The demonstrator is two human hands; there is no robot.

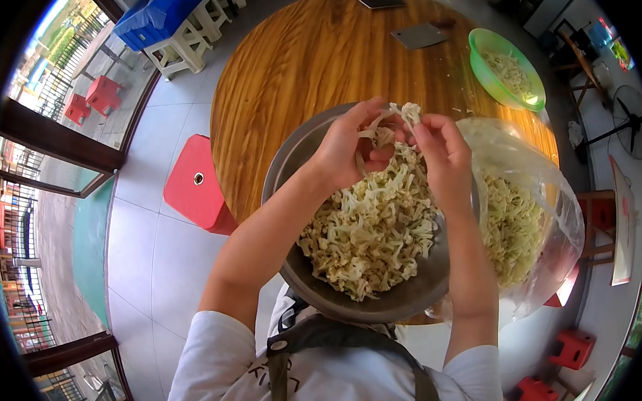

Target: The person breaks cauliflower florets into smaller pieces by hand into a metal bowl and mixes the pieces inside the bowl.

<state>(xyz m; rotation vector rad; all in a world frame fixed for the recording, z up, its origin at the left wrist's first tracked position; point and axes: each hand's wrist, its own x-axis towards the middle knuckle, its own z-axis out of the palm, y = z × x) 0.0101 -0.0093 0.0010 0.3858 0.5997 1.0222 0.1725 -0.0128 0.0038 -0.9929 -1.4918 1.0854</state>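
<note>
Both hands are raised over the far part of a large metal bowl [283, 151], which holds a heap of pale cauliflower pieces [370, 228]. My left hand [353, 144] has its fingers curled around some cauliflower pieces [379, 136]. Beside it, my right hand [444, 145] pinches a small cauliflower floret [410, 114] between thumb and fingers. The two hands are close together at the fingertips. To the right of the bowl, a clear plastic bag [563, 213] lies open with more cut cauliflower [510, 228] inside.
The bowl rests at the near edge of a round wooden table [291, 68]. Toward its far side are a phone [381, 1], a cleaver blade [420, 36] and a green basket [481, 45] with pale pieces. A red stool [191, 175] stands left of the table.
</note>
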